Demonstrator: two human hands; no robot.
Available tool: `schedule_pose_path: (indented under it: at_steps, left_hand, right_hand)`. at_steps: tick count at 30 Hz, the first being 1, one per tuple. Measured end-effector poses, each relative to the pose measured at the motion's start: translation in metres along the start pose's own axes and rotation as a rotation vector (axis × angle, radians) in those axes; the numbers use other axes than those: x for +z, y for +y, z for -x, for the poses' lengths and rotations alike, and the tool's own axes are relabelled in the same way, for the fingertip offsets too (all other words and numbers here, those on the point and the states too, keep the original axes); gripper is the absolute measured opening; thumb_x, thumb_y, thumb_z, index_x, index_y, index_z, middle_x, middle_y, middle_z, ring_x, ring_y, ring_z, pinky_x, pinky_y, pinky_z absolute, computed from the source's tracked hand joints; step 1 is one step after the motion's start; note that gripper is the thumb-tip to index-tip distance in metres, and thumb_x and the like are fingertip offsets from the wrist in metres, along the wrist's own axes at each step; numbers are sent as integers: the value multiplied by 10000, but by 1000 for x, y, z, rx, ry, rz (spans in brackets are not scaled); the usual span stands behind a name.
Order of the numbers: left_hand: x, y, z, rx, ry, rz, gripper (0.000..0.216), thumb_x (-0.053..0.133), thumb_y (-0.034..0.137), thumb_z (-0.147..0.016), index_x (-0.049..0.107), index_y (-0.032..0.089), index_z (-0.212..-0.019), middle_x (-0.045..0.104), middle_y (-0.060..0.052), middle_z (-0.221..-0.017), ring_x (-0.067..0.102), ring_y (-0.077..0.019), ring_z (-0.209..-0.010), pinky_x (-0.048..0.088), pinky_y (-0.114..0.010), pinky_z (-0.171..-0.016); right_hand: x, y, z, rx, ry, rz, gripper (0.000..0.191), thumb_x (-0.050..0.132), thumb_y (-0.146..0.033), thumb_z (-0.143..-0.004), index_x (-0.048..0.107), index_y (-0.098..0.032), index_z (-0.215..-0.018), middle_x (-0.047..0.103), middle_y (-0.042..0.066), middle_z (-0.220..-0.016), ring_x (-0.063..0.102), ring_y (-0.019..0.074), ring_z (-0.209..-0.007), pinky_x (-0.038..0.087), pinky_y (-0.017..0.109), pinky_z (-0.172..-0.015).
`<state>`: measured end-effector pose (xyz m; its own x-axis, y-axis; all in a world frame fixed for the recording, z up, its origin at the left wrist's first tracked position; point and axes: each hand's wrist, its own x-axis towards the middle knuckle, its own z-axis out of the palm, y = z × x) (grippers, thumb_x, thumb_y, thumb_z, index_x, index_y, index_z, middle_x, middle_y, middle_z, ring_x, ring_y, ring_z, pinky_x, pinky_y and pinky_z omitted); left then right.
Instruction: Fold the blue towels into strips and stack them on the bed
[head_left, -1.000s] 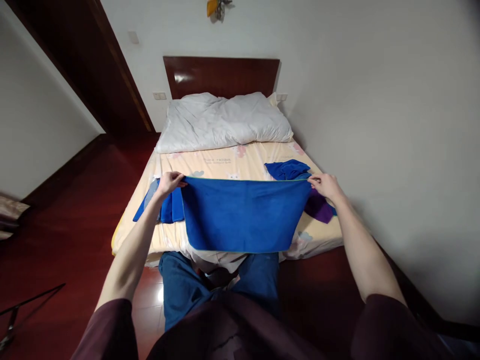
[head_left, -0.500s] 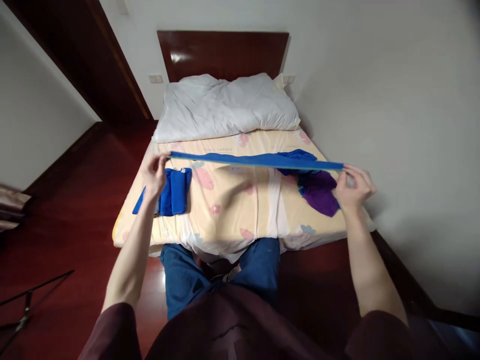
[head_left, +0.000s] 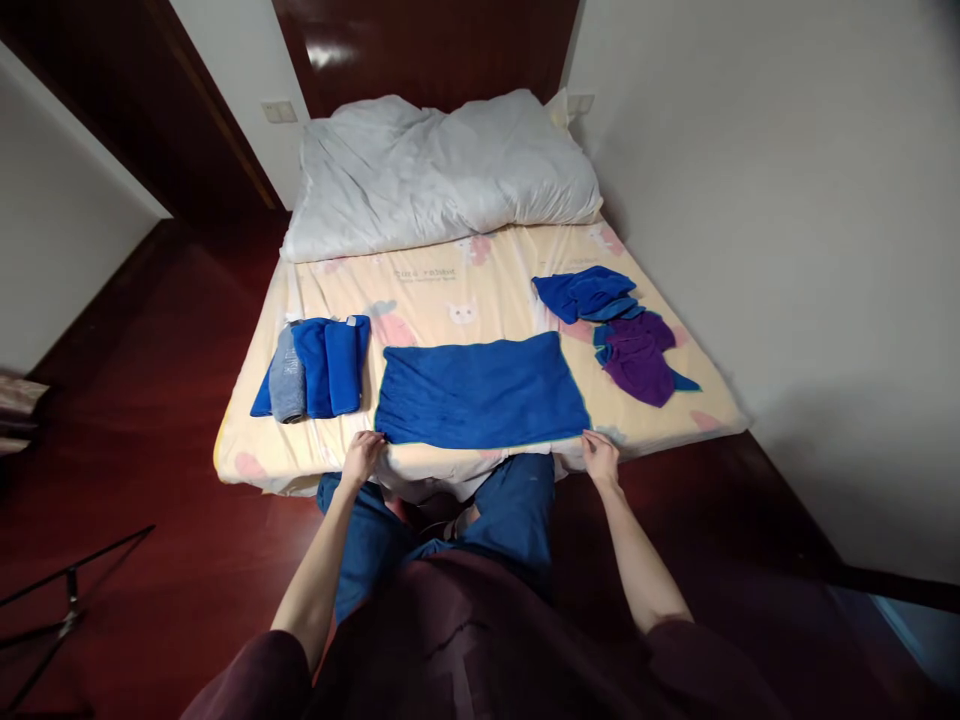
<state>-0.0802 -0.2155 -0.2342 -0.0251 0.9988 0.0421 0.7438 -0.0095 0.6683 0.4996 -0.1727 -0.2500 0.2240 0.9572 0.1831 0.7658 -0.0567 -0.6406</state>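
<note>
A blue towel lies spread flat on the near part of the bed. My left hand pinches its near left corner at the bed's edge. At the near right corner, my right hand grips the towel too. To the left of the towel sit rolled towels, one grey and two blue. A loose heap of blue and purple cloths lies to the right.
A rumpled white duvet covers the head of the bed below a dark wooden headboard. A white wall runs along the bed's right side. Dark red wooden floor surrounds the bed, with a thin black stand at the lower left.
The towel was held up hanging, then swung out flat in the air, and now lies spread on the bed. Both hands came down and toward me to the bed's near edge.
</note>
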Motion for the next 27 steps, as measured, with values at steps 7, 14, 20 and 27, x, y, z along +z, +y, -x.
schedule_pose_path:
  at_steps: [7,14,20,27]
  left_hand:
    - [-15,-14,16,20,-15,-114,359,421,448,-954,731,269,-927,696,-108,-1032,610,-320,-1061,517,-535,-975]
    - [-23,-16,29,95,-126,-147,385,420,483,-967,730,258,-927,697,-108,-1009,596,-323,-1020,508,-526,-969]
    - [-36,7,-51,137,-142,-82,396,381,439,-984,698,220,-1073,671,-130,-1092,615,-285,-1082,502,-447,-1015]
    - [-19,5,-201,50,-93,-132,428,421,346,-944,629,140,-1257,627,-179,-1309,560,-314,-1256,414,-472,-1125]
  right_hand:
    - [-1,6,-1,-3,33,54,233,505,-324,-818,720,-237,-796,767,148,-993,690,354,-1020,537,543,-1019]
    - [-4,11,-6,-107,16,77,199,511,-256,-788,708,-247,-764,764,117,-961,672,332,-1000,543,504,-982]
    - [12,-1,-57,-78,12,57,319,464,-315,-865,740,-198,-974,737,151,-1169,652,317,-1147,464,505,-1095]
    - [63,-30,-179,58,-144,58,489,456,-369,-902,632,-174,-1314,623,158,-1391,535,321,-1335,379,522,-1181]
